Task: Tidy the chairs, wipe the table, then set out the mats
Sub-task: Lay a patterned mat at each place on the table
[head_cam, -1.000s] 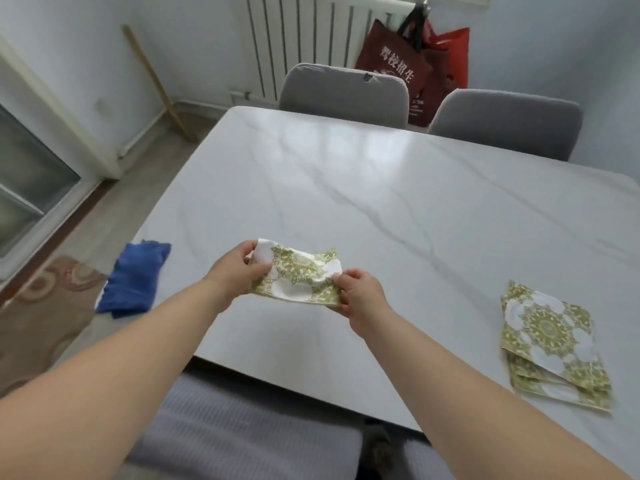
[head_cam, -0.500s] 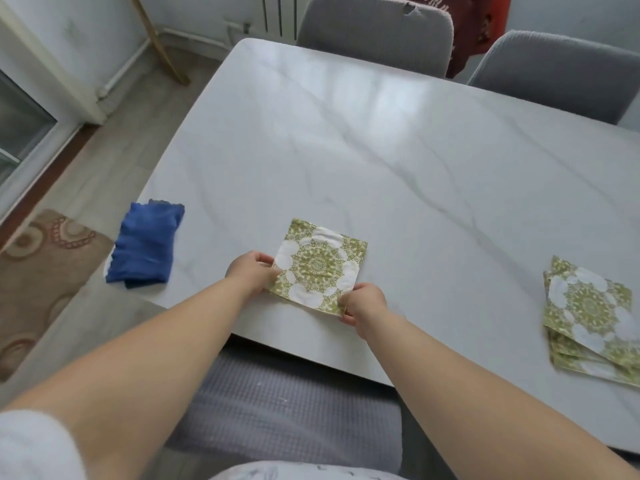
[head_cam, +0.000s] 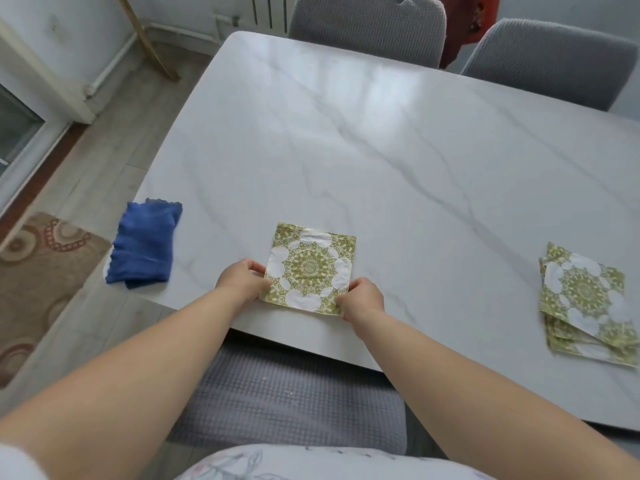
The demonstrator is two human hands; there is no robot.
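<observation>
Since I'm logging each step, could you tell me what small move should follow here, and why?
Probably let go with both hands: the mat already lies flat near the table edge, and the stack at right awaits setting out.

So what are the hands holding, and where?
Both hands, left and right, pinch the green patterned mat at its two near corners, flat on the table.

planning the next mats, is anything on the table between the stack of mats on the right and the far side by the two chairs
Nothing visible. The table is bare marble between the stack of mats and the two grey chairs. The blue cloth lies far off at the left edge.
</observation>
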